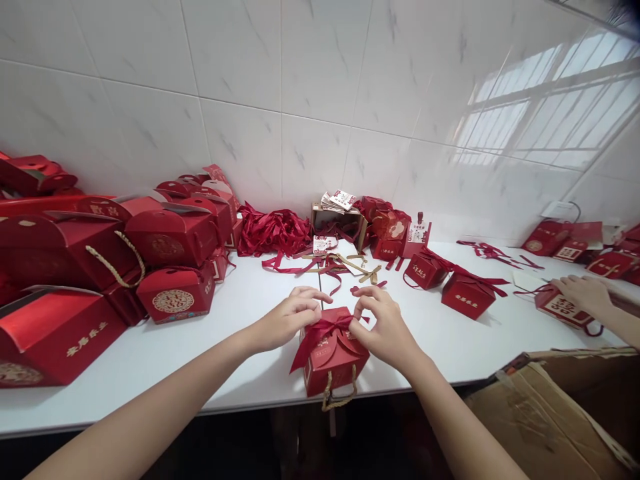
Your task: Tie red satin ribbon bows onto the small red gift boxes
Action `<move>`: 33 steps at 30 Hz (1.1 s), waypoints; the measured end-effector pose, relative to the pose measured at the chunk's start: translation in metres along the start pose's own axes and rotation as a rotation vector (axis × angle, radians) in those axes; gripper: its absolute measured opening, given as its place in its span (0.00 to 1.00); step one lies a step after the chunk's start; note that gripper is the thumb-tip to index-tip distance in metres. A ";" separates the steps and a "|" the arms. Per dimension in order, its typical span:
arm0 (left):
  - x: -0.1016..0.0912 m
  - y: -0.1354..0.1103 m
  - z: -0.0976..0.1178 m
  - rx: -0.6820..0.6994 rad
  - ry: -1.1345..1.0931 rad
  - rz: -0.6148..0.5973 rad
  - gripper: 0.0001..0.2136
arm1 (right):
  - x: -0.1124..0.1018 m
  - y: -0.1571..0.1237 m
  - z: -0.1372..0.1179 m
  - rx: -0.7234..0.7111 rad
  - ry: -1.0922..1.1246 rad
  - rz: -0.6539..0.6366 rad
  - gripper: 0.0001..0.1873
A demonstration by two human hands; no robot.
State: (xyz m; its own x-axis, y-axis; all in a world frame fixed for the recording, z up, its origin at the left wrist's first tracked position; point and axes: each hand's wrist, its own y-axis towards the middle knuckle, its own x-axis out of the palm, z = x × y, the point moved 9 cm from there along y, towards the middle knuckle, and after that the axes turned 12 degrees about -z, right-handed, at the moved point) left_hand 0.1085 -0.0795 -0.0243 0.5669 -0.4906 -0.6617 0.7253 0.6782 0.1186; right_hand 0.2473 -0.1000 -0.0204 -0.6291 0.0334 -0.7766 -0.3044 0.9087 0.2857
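A small red gift box with a gold rope handle stands at the table's front edge. Across its closed top lies a dark red ribbon, with one tail hanging down the box's left side. At the left of the knot, my left hand has its fingers closed on the ribbon. My right hand pinches the ribbon between thumb and forefinger on the other side, its remaining fingers curled above. The knot itself is partly covered by fingers.
Larger red boxes are stacked on the left. Behind sits a heap of red ribbons. Two tied boxes stand to the right. Another person's hand rests on a box at far right. An open cardboard carton is at lower right.
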 end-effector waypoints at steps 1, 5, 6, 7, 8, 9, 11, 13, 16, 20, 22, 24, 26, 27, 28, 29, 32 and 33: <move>0.000 0.000 0.002 0.013 0.076 -0.017 0.13 | 0.000 -0.002 0.001 0.006 -0.030 0.019 0.02; -0.005 -0.003 0.006 0.052 0.283 -0.033 0.13 | -0.002 -0.009 0.001 -0.004 -0.150 0.081 0.04; -0.007 -0.004 0.006 0.061 0.254 -0.017 0.13 | -0.003 -0.010 0.000 -0.008 -0.165 0.102 0.04; -0.008 -0.004 0.006 0.074 0.209 0.002 0.14 | -0.005 -0.011 0.000 -0.009 -0.173 0.124 0.04; -0.009 -0.004 0.005 0.086 0.167 0.020 0.15 | -0.007 -0.011 0.000 -0.005 -0.176 0.149 0.04; -0.009 -0.004 0.004 0.094 0.144 0.031 0.15 | -0.009 -0.011 0.000 0.002 -0.176 0.169 0.05; -0.007 -0.004 0.000 0.080 0.174 0.031 0.16 | -0.011 -0.012 0.002 0.014 -0.177 0.195 0.06; -0.006 -0.006 -0.006 0.033 0.265 0.023 0.15 | -0.013 -0.014 0.003 0.013 -0.192 0.204 0.08; -0.007 -0.011 -0.013 -0.024 0.422 0.026 0.15 | -0.013 -0.017 0.004 0.005 -0.217 0.189 0.09; -0.012 -0.018 -0.009 -0.001 0.605 0.074 0.16 | -0.012 -0.019 0.004 0.019 -0.222 0.163 0.10; -0.013 -0.020 -0.008 0.011 0.648 0.094 0.15 | -0.013 -0.020 0.002 0.023 -0.224 0.161 0.11; -0.014 -0.022 -0.009 0.011 0.637 0.097 0.15 | -0.015 -0.021 0.001 0.013 -0.219 0.163 0.12; -0.014 -0.022 -0.010 0.015 0.557 0.084 0.15 | -0.017 -0.022 0.002 -0.029 -0.161 0.155 0.12; -0.013 -0.022 -0.011 0.025 0.489 0.075 0.15 | -0.015 -0.022 0.004 -0.055 -0.094 0.129 0.12; -0.012 -0.022 -0.011 0.039 0.405 0.067 0.15 | -0.011 -0.021 0.007 -0.079 0.000 0.078 0.13; -0.012 -0.022 -0.011 0.054 0.314 0.060 0.16 | -0.004 -0.020 0.011 -0.102 0.110 0.002 0.17; -0.008 -0.023 -0.013 0.080 0.092 0.057 0.14 | 0.029 -0.020 0.019 -0.131 0.382 -0.272 0.44; -0.009 -0.024 -0.015 0.079 0.065 0.073 0.11 | 0.038 -0.021 0.021 -0.124 0.429 -0.334 0.52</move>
State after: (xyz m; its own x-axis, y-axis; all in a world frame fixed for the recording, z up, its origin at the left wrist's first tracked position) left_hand 0.0805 -0.0832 -0.0324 0.5949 -0.4031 -0.6954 0.7128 0.6644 0.2247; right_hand 0.2443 -0.1096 -0.0679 -0.7108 -0.4444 -0.5452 -0.6031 0.7840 0.1471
